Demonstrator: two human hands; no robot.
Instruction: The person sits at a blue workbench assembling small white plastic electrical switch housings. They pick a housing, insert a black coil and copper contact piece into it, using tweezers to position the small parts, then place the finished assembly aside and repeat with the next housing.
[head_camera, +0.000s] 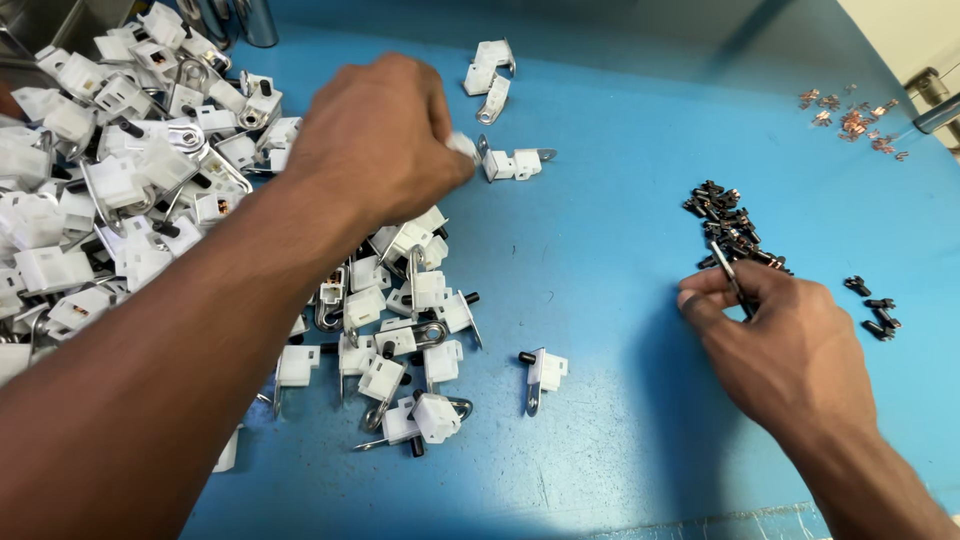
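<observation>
Blue table (620, 430): white parts heap (110, 190), screw pile (735, 235).

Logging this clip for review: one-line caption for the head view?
Left hand grips a white plastic clip beside a heap; right hand holds tweezers at small black screws on a blue table.

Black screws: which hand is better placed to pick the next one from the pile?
Right. The right hand rests at the edge of the black screws, holding tweezers that point into them. The left hand is across the table at the white plastic parts.
</observation>
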